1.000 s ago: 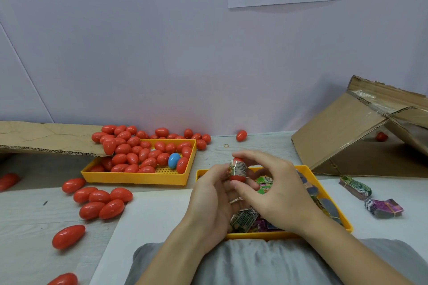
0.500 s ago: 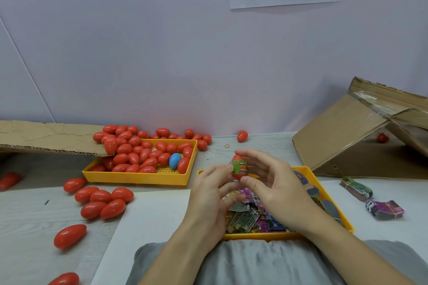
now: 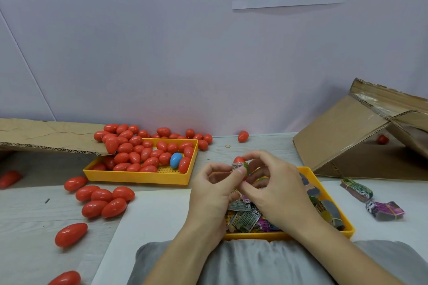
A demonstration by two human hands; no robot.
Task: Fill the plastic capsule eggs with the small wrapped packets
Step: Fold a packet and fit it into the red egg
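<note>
Above the near yellow tray (image 3: 324, 192) of wrapped packets (image 3: 245, 217), I log one red capsule egg (image 3: 239, 160), packet-wrapped, pinched by both hands: left hand (image 3: 215, 194) thumb on it, right hand (image 3: 275, 192) fingertips curled round. Far left: tray of red eggs (image 3: 143, 155), one blue egg (image 3: 176, 160).

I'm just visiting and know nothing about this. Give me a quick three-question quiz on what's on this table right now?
1. True or false: the blue egg lies in the far yellow tray among red eggs.
2. What do both hands hold between them? A) a rubber band B) a red egg with a packet at it C) a cardboard flap
3. Fill in: the near yellow tray holds loose wrapped ____.

Key: 1 true; 2 B; 3 packets. The left hand and right hand meet above the near tray.
</note>
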